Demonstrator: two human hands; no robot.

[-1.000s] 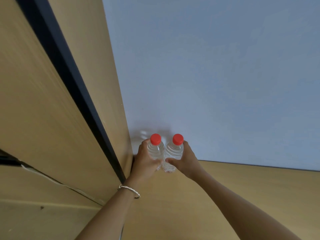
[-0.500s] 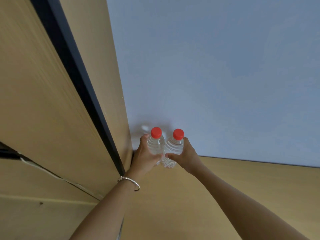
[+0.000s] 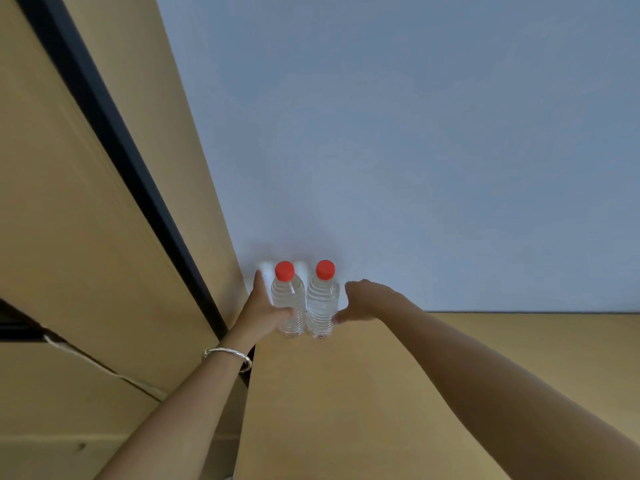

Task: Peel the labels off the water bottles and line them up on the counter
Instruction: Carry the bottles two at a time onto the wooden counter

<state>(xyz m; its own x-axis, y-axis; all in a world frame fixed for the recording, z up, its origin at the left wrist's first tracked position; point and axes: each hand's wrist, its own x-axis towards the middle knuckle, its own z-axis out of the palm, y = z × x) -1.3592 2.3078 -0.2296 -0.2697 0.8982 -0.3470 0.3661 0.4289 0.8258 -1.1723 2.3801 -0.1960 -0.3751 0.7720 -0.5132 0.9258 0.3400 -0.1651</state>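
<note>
Fingers [image 3: 259, 284] of the left hand [image 3: 265, 311] are wrapped round the left bottle [image 3: 288, 299], thumb across its front: a firm hold. Over to the right hand [image 3: 367, 301]: fingers loose and off the right bottle [image 3: 322, 303], only the thumb tip at its lower side, touching or just beside, hard to call. Both bottles stand upright, side by side and touching, on the wooden table [image 3: 346, 393], close to the pale wall [image 3: 381, 133]. Red caps [image 3: 284, 270] on, no labels, clear water [image 3: 290, 318] inside.
</note>
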